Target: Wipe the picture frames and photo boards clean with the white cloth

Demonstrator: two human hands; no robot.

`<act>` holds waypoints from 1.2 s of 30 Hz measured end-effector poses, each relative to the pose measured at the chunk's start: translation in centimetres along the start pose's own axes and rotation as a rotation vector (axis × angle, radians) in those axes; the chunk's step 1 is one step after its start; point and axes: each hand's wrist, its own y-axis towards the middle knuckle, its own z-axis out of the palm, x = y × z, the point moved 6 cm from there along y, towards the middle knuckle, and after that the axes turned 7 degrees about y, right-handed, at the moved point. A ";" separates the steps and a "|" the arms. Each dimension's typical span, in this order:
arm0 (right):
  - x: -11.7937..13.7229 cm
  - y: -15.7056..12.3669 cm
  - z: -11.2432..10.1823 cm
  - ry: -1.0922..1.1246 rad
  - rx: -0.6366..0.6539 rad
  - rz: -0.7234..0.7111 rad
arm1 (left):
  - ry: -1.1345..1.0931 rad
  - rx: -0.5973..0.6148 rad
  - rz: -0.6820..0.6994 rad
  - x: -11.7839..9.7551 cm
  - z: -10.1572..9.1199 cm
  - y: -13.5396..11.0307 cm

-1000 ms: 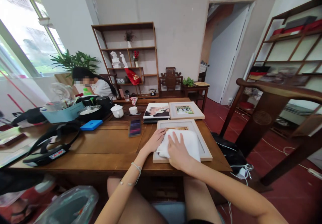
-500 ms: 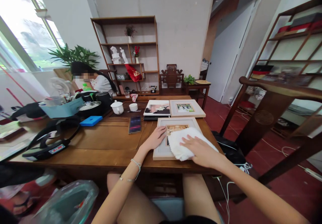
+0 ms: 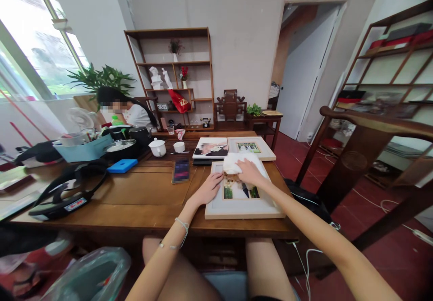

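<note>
A white-framed photo [image 3: 243,206] lies flat on the wooden table [image 3: 142,197] in front of me. My left hand [image 3: 207,189] rests on the frame's left edge with its fingers spread flat. At the far end of the frame, my right hand [image 3: 248,173] presses a folded white cloth [image 3: 233,162] against the glass, fingers bent over it. The picture under the glass shows below my right hand.
Two more framed pictures [image 3: 250,148] lie further back, a phone [image 3: 181,170] to the left. Teapot, cups, a blue tub and black headgear [image 3: 64,193] crowd the left side. A person sits at the far left. A wooden chair [image 3: 365,152] stands at my right.
My right hand has slid the white cloth from the near right part of the frame up to its far edge, uncovering the picture. My left hand has stayed on the frame's left edge.
</note>
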 end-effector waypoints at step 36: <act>1.5 -11.4 -1.2 -0.037 0.149 -0.239 | -0.011 -0.067 -0.113 -0.1 -0.4 0.4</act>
